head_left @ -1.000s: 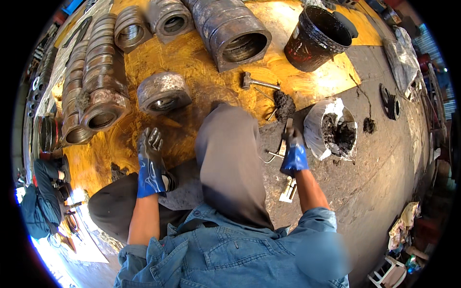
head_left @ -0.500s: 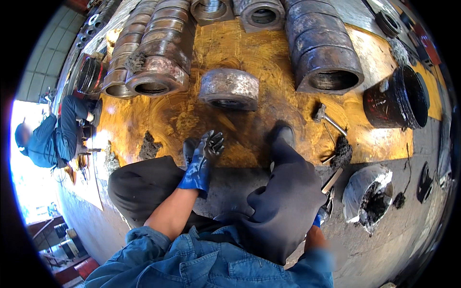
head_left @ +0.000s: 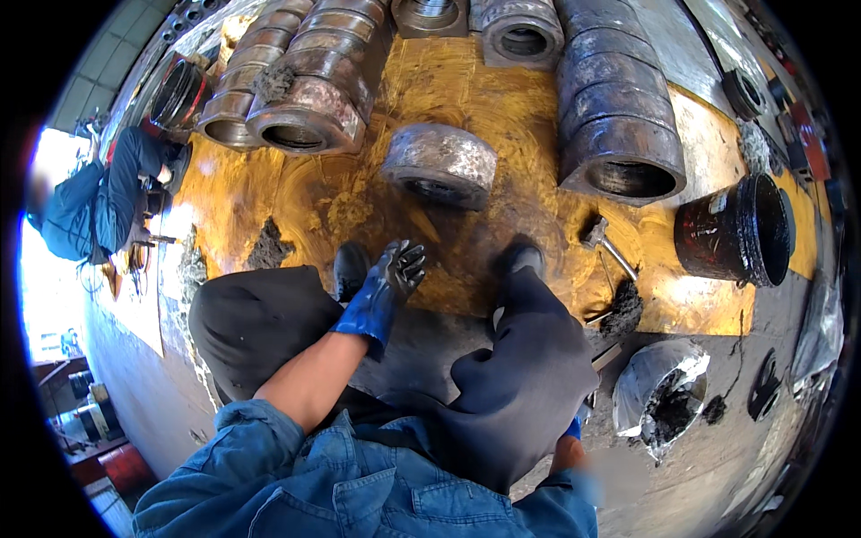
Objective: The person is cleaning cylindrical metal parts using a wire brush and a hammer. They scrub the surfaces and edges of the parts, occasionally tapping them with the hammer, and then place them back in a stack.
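Observation:
My left hand (head_left: 387,285), in a blue rubber glove with blackened fingers, hovers between my knees. It is open, its fingers loosely bent and nothing in them. Beyond it on the stained yellow board (head_left: 350,193) lies a single thick metal ring with a flat-sided base (head_left: 444,161), worn and greasy, apart from the hand. My right hand (head_left: 574,429), also blue-gloved, is low beside my right leg, which covers most of it. Its fingers are hidden, so any grip is out of sight. A hammer (head_left: 613,249) rests to the right of my right boot, its handle end by a dark, matted rag (head_left: 625,309).
Rows of similar metal housings stand at the far left (head_left: 309,117) and far right (head_left: 619,134). A black-smeared bucket (head_left: 731,229) lies tipped at right, near an open plastic bag (head_left: 664,394) of dark waste. Another person (head_left: 99,197) sits at far left.
The whole view has tilted and shifted a little, moving the right-hand bucket and bag lower in the picture. My left hand stays between my knees, still holding nothing.

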Demonstrator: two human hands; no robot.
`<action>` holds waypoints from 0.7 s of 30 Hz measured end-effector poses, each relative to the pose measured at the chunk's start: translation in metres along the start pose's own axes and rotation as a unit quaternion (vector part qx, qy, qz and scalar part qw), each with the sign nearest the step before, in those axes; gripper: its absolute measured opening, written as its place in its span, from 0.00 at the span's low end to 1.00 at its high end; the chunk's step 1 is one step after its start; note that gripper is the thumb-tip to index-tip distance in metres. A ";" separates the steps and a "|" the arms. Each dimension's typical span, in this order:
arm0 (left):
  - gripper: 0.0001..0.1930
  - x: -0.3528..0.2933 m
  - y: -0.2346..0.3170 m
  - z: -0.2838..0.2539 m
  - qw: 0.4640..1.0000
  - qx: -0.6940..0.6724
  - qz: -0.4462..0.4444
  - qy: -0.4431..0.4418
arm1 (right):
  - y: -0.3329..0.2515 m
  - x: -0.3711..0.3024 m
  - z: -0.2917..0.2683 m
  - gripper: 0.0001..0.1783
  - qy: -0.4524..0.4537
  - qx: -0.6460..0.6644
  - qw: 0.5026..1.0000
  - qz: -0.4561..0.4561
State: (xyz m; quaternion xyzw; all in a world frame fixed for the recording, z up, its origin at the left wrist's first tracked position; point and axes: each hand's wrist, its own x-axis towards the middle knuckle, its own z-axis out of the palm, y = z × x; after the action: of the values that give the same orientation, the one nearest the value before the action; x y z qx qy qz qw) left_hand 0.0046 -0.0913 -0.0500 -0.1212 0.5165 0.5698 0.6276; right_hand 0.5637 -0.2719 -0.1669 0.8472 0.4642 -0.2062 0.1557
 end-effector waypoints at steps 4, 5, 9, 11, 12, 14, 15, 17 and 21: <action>0.25 -0.007 -0.004 -0.012 1.000 0.000 0.006 -0.004 | 0.013 0.003 0.007 0.14 0.006 0.042 0.998 -0.040; 0.25 -0.009 -0.005 -0.012 1.000 0.004 0.005 0.000 | 0.017 0.008 0.010 0.14 0.011 0.067 0.996 -0.057; 0.23 -0.011 -0.018 0.006 0.999 -0.014 -0.010 -0.034 | 0.063 0.065 -0.007 0.14 0.084 0.237 0.957 -0.143; 0.24 -0.012 -0.043 0.050 0.995 -0.034 -0.037 -0.089 | 0.126 0.121 -0.087 0.14 0.179 0.317 0.909 -0.204; 0.24 -0.019 -0.034 0.031 0.996 -0.006 -0.009 -0.092 | 0.094 0.107 -0.086 0.13 0.140 0.431 0.871 -0.189; 0.26 -0.036 -0.017 -0.018 0.994 0.043 0.039 -0.092 | 0.024 0.067 -0.121 0.12 0.052 0.563 0.808 -0.163; 0.26 -0.037 -0.017 -0.029 0.994 0.060 0.045 -0.081 | 0.008 0.056 -0.157 0.11 0.028 0.585 0.794 -0.164; 0.26 -0.029 -0.022 -0.035 0.992 0.086 0.049 -0.076 | -0.011 0.038 -0.234 0.11 0.042 0.610 0.770 -0.185; 0.27 -0.039 -0.033 -0.016 0.995 0.088 0.016 -0.034 | -0.009 0.025 -0.386 0.18 0.059 0.728 0.659 -0.180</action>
State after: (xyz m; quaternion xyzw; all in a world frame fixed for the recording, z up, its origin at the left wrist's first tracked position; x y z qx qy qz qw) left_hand 0.0315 -0.1370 -0.0404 -0.0379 0.5453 0.5353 0.6440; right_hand 0.6476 -0.0736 0.1547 0.6000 0.3176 -0.4519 -0.5787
